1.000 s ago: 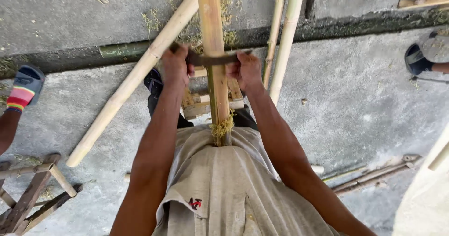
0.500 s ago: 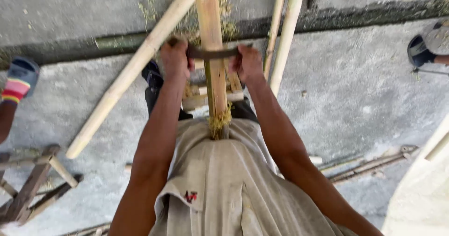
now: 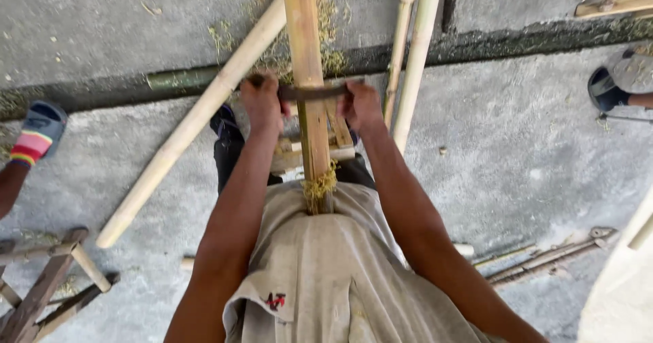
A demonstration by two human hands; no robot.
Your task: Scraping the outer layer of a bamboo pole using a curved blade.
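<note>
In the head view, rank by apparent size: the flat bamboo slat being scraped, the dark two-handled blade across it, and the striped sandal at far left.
1. Flat yellow bamboo slat, largest by far.
2. Dark two-handled blade and blue sandal with red and yellow stripes: they look alike, and hands hide the blade's ends, so no ranking.

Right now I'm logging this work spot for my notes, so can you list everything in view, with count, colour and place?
Bamboo pole being worked: one, tan, upright in the centre, running to the person's waist.
Two-handled blade: one, dark, laid across that pole.
Loose bamboo poles: three, pale yellow; one slanting at left, two thin ones at right.
Shavings: a yellowish tuft on the pole near the waist.
Wooden stand: one, brown, bottom left.
Sandalled feet of other people: striped at left, dark at right.
Concrete floor: grey.
Left hand: grip on the blade's left handle.
Right hand: grip on its right handle.
</note>
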